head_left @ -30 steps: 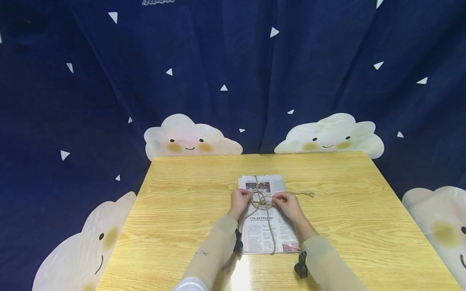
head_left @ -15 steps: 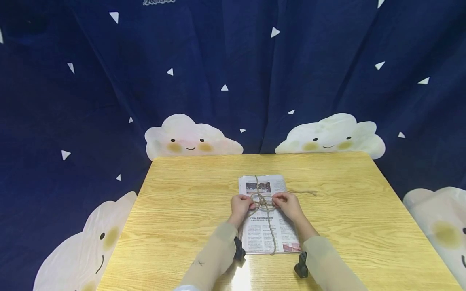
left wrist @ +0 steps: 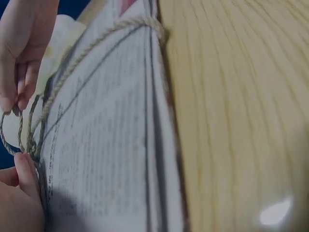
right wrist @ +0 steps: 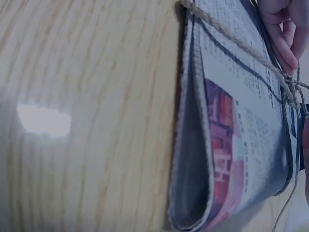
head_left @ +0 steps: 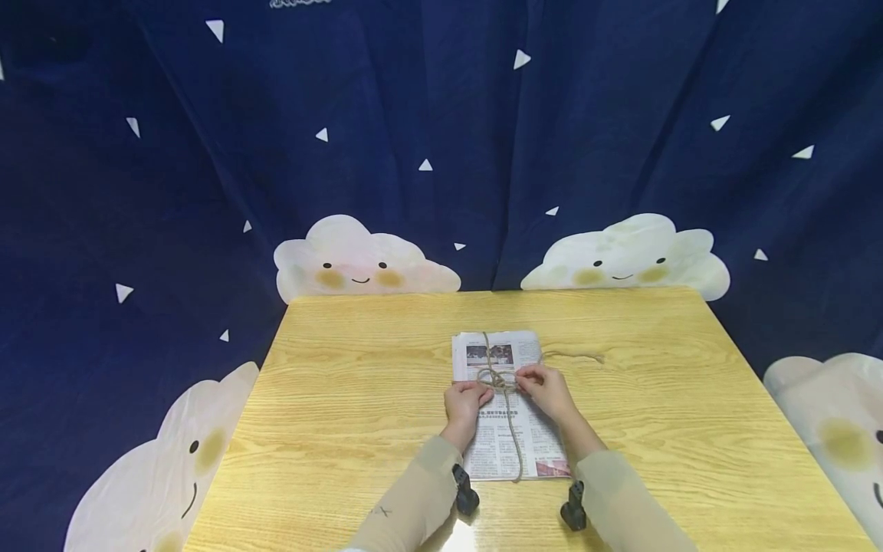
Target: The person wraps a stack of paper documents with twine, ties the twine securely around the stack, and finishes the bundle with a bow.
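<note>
A folded stack of newspaper [head_left: 483, 445] lies on the wooden table, bound both ways with brown twine [head_left: 512, 429]. At its middle the twine meets in a looped knot [head_left: 498, 380]. My left hand [head_left: 464, 405] pinches twine just left of the knot, thumb and fingertips together. On the other side, my right hand [head_left: 548, 389] pinches a loop between thumb and forefinger. In the left wrist view, twine loops [left wrist: 20, 128] stand up between the two hands. The right wrist view shows the knot [right wrist: 291, 91] beside my left fingertips, my right hand [right wrist: 306, 157] mostly cut off.
A loose twine end [head_left: 576, 355] trails over the table [head_left: 655, 399] to the right of the stack. Behind the table hangs a dark blue curtain [head_left: 386, 115] with white triangles and smiling clouds. A black wrist device [head_left: 465, 491] sits on each forearm.
My left hand has come down and inward, toward the knot, and the left loop looks smaller. My right hand has barely moved. The loose twine end has shifted slightly right.
</note>
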A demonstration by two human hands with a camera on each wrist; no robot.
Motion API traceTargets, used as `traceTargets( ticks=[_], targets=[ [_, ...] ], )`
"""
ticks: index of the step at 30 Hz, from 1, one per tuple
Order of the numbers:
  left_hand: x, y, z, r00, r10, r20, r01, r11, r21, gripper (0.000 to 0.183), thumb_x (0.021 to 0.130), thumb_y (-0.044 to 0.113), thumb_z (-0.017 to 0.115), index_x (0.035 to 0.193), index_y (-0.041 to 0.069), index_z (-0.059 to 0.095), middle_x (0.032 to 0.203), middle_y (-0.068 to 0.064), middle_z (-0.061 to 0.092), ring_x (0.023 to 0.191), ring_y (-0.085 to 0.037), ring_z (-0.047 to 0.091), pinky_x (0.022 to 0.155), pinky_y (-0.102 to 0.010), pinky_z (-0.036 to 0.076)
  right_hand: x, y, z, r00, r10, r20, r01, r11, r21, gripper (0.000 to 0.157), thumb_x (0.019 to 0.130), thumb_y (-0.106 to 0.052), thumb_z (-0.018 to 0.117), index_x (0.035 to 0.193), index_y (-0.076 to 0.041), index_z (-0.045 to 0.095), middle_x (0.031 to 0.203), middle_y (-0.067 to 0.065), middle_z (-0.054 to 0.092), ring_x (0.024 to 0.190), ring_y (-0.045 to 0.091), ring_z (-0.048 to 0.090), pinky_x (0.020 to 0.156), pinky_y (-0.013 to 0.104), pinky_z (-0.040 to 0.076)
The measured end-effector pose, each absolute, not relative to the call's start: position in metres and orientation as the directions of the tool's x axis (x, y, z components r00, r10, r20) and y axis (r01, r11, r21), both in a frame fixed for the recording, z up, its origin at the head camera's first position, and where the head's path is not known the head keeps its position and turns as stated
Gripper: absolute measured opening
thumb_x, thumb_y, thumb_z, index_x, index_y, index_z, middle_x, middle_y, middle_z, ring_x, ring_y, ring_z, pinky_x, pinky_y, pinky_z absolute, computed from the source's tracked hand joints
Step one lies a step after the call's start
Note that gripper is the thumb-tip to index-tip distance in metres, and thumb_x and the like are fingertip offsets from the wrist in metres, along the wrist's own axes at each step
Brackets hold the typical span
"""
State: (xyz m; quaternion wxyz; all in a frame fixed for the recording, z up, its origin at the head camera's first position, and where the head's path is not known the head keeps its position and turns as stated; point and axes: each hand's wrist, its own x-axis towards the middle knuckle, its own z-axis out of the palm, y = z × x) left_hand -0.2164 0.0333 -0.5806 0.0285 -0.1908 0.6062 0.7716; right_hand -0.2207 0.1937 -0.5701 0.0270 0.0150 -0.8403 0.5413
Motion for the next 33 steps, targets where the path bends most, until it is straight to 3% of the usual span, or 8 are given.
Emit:
traceTargets(
  ticks=[9,15,19,25,33],
  targets=[
    [-0.223,0.022,-0.581,-0.971,-0.141,-0.193,-0.194,-0.007,0.981,0.007,0.077,-0.004,0.065,0.080,-0.010,0.063,0.066,-0.015,0.065,0.052,-0.010,0.059,0.051,-0.021,0.051,-0.215,0.196,-0.575,-0.996,-0.014,0.094,-0.091,0.431,-0.898,0.008,0.079,0.002,0.066,0.086,0.006,0.065,0.075,0.013,0.065,0.062,0.010,0.060,0.058,0.020,0.052],
    [-0.234,0.016,-0.577,-0.987,-0.121,-0.105,-0.117,0.096,0.989,0.011,0.083,-0.002,0.060,0.084,-0.011,0.065,0.066,-0.019,0.064,0.048,-0.011,0.056,0.045,-0.017,0.045,-0.212,0.195,-0.578,-0.988,-0.044,0.148,-0.151,0.453,-0.879,0.009,0.077,0.002,0.067,0.085,0.003,0.065,0.077,0.011,0.065,0.064,0.009,0.058,0.059,0.021,0.052],
    [-0.243,0.014,-0.575,-0.994,-0.088,-0.070,-0.082,0.144,0.986,0.013,0.084,-0.002,0.059,0.088,-0.012,0.066,0.069,-0.020,0.065,0.052,-0.016,0.059,0.048,-0.020,0.049,-0.208,0.192,-0.577,-0.969,-0.080,0.232,-0.241,0.487,-0.840,0.009,0.077,0.004,0.066,0.085,0.000,0.065,0.078,0.009,0.064,0.066,0.010,0.058,0.059,0.021,0.052],
    [-0.249,0.013,-0.570,-0.990,-0.011,-0.143,-0.143,0.120,0.982,0.013,0.084,-0.003,0.059,0.089,-0.013,0.066,0.074,-0.021,0.066,0.058,-0.016,0.061,0.059,-0.031,0.055,-0.197,0.188,-0.580,-0.877,-0.191,0.441,-0.466,0.565,-0.681,0.015,0.073,0.009,0.067,0.083,-0.001,0.064,0.082,0.005,0.064,0.071,0.013,0.060,0.065,0.021,0.053],
    [-0.252,0.011,-0.574,-0.983,0.065,-0.173,-0.164,0.124,0.979,0.013,0.083,0.001,0.063,0.090,-0.008,0.069,0.086,-0.017,0.068,0.069,-0.016,0.064,0.066,-0.029,0.054,-0.185,0.188,-0.590,-0.697,-0.369,0.615,-0.687,0.591,-0.423,0.018,0.070,0.003,0.072,0.084,-0.004,0.064,0.088,0.005,0.064,0.082,0.020,0.062,0.075,0.030,0.053]
  ],
)
